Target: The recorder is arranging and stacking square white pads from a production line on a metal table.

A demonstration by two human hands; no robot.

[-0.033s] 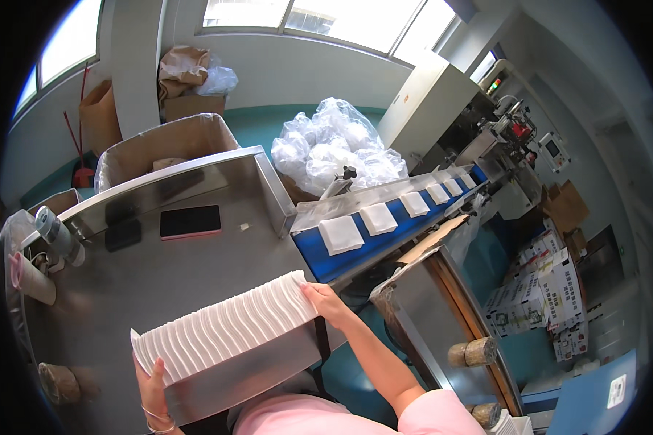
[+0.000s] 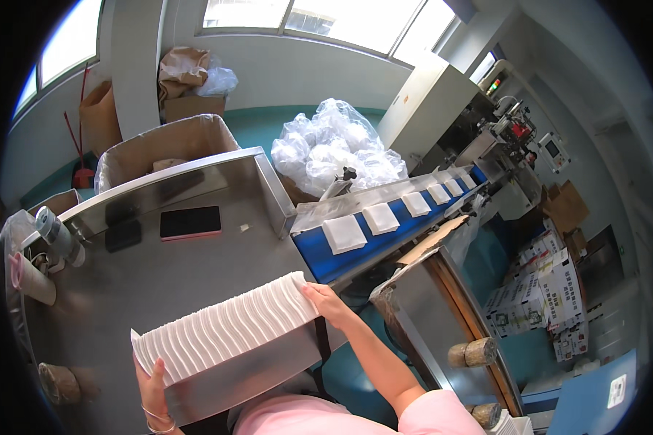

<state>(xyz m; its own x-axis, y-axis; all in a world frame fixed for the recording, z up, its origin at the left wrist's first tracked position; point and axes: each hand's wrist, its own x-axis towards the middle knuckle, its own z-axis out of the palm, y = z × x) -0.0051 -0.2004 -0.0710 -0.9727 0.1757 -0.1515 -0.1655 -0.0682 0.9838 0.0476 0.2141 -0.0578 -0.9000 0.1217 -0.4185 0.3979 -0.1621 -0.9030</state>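
Observation:
A long row of folded white paper sheets, looking like napkins (image 2: 225, 326), stands on edge above the near side of the steel table (image 2: 261, 243). My left hand (image 2: 152, 388) is closed on its left end, thumb on the near face. At the right end, my right hand (image 2: 328, 304) presses with thumb and fingers, so the row is squeezed between both hands. The fingers behind and beneath it are partly hidden. Just beyond my right hand, a blue conveyor belt (image 2: 315, 255) carries several flat white folded stacks (image 2: 345, 234) in a line.
A dark phone (image 2: 190, 222) lies toward the table's back. A clear bottle (image 2: 59, 235) and a pink-rimmed cup (image 2: 33, 279) stand at the left edge. Behind the table are a lined carton (image 2: 170, 141) and piled clear plastic bags (image 2: 337, 148). Tape rolls (image 2: 473, 352) sit on the right-hand bench.
The white stacks on the belt have shifted very slightly right, toward the machine end. My hands and the napkins stay in place.

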